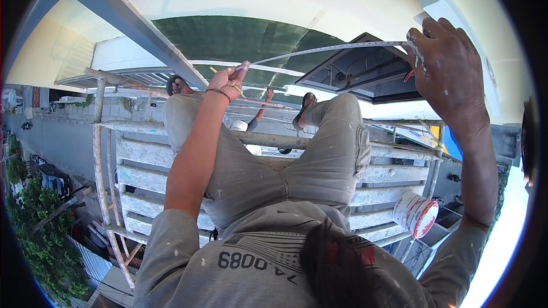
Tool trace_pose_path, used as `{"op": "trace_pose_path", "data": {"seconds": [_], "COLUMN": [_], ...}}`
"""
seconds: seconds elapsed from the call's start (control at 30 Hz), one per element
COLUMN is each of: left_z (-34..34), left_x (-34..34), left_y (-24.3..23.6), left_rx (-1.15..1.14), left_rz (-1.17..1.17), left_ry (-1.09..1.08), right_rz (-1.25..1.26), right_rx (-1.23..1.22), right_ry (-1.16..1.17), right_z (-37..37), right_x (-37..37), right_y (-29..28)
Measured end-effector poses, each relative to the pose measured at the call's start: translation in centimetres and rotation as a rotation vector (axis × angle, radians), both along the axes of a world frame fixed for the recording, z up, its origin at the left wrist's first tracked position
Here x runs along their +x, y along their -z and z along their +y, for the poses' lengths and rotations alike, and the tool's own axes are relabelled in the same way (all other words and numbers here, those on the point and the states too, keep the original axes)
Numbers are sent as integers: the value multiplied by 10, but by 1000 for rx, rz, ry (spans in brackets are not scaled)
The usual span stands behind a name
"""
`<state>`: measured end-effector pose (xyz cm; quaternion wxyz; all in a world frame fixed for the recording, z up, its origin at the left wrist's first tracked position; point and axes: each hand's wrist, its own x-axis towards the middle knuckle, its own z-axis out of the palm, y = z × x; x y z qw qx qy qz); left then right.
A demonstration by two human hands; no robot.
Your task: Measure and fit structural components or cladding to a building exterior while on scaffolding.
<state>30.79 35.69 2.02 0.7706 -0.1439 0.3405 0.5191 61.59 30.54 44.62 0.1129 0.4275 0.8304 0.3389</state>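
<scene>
Grey short-sleeved shirt (251, 251) here, speckled all over with pale paint flecks, and there's dark print across the chest with a fine striped graphic above it. Both sleeves end near the elbow. Trousers (297, 165) are a light khaki-grey, creased, with a seam pocket showing on one thigh. A thin dark band circles the left wrist (218, 92). White paint smears mark the right hand (448, 74). Dark sandals (305, 105) on the feet.

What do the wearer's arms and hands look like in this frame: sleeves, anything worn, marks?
Both arms are bare from the upper arm down, coming out of short grey sleeves flecked with pale paint. The left hand has a thin dark band around its wrist. The right hand wears nothing visible, but white paint or plaster is smeared along its fingers and thumb side. No gloves on either hand.
</scene>
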Motion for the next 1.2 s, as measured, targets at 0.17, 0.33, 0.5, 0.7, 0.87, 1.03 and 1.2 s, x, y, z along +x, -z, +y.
{"op": "trace_pose_path", "data": {"seconds": [0.17,0.33,0.5,0.7,0.87,1.03,1.2], "left_z": [-2,-5,-3,-4,-5,-5,-15], "left_x": [8,6,1,-1,-13,-9,-19], "left_y": [5,3,9,23,43,46,55], "left_rx": [-27,-39,-55,-108,-110,-134,-139], "left_rz": [37,57,65,121,134,126,213], "left_ry": [-2,-12,-58,-121,-174,-197,-236], "right_rz": [8,7,24,85,277,643,825], "right_rx": [-63,-56,-58,-173,-281,-314,-232], "right_ry": [55,63,9,127,274,357,422], "right_z": [-3,-2,-3,-8,-23,-51,-108], "right_x": [0,-3,-8,5,31,96,108], "right_y": [0,4,10,45,101,200,277]}}
